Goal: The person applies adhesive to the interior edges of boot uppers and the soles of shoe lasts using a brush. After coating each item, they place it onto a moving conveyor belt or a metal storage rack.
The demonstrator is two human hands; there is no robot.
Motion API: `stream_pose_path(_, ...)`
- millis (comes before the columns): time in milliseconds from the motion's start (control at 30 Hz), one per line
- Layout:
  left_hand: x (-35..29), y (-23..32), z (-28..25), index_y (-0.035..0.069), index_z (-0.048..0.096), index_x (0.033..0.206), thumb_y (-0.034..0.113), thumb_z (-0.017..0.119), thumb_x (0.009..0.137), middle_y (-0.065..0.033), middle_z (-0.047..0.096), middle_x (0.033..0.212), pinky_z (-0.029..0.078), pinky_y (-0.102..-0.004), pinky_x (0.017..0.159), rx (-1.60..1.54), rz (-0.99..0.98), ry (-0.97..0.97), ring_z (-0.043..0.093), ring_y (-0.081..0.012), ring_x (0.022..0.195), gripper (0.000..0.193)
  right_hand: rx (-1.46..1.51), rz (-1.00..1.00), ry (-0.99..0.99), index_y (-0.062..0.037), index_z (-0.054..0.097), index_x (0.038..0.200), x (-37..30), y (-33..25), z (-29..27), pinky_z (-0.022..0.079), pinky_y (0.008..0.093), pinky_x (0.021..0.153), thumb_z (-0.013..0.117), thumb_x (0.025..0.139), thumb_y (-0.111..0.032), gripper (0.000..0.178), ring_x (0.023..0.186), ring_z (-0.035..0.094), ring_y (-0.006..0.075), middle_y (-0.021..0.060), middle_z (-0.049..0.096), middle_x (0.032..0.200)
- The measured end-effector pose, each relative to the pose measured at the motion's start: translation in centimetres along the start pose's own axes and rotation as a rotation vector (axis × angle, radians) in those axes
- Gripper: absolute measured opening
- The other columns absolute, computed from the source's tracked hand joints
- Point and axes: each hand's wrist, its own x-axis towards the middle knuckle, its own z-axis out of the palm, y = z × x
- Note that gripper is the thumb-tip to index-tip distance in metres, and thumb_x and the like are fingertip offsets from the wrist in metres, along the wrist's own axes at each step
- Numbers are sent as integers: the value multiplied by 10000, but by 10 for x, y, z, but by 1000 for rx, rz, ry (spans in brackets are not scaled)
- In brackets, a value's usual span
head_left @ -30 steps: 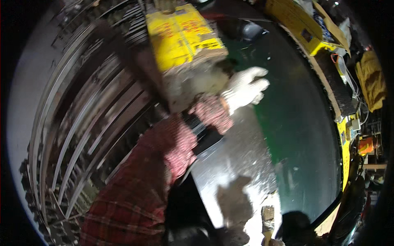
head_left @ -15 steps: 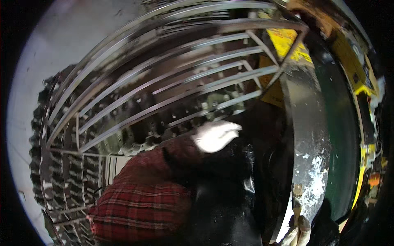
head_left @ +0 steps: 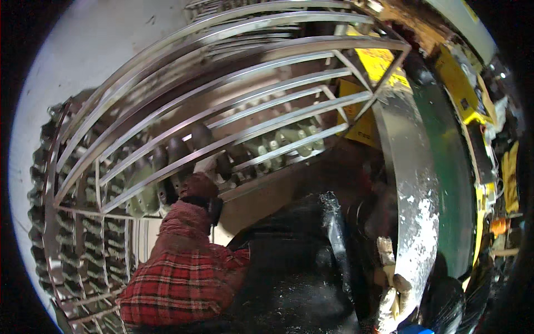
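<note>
My left arm, in a red plaid sleeve with a dark cuff, reaches forward to a metal rack (head_left: 250, 136). My left hand (head_left: 207, 166), in a white glove, is among dark, rounded, shoe-shaped pieces (head_left: 177, 151) behind the rack's bars. One dark piece (head_left: 223, 166) lies right against the glove; the bars and the pieces hide my fingers, so I cannot tell whether they grip it. At the lower right my right hand (head_left: 397, 303), in a pale glove, is closed around the handle of a flat paintbrush (head_left: 385, 250), bristles pointing away from me.
A dark metal ledge (head_left: 414, 178) spattered with white runs along the right, beside a green belt-like surface (head_left: 453, 200). Yellow boxes (head_left: 461, 83) stand beyond it. More shoe-shaped pieces (head_left: 69, 253) fill the rack's left side. A black apron (head_left: 295, 267) covers my lap.
My left hand has moved left and forward from in front of my body to the pieces in the rack. My right hand, still holding the paintbrush, has shifted slightly left and forward.
</note>
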Motion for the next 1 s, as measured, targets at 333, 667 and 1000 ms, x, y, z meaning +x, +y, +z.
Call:
stream_pose_path(333, -136, 24, 219, -25, 434, 1293, 340, 559, 815, -202, 588, 1160, 496, -415, 893, -264, -377, -1077, 613, -306, 1010, 615, 29, 220, 232, 24, 640, 960, 6, 0, -5, 502, 318, 733, 674, 833, -218, 275, 789, 642, 216, 137, 666, 873)
stream_pose_path(667, -229, 36, 408, -60, 320, 1358, 301, 658, 728, -218, 462, 1308, 336, -525, 1052, -92, -632, -1727, 498, -351, 1184, 800, -423, 218, 535, 27, 628, 1031, -66, 47, -69, 517, 279, 691, 692, 764, -48, 285, 762, 642, 188, 105, 659, 843)
stream_pose_path(1000, -285, 0, 425, -58, 312, 1365, 480, 651, 710, -214, 500, 1154, 431, -457, 888, 35, -742, -1715, 537, -294, 953, 913, -466, 741, 1299, -8, 651, 864, -241, 66, -180, 409, 232, 537, 605, 898, -262, 261, 562, 504, 92, 29, 601, 682)
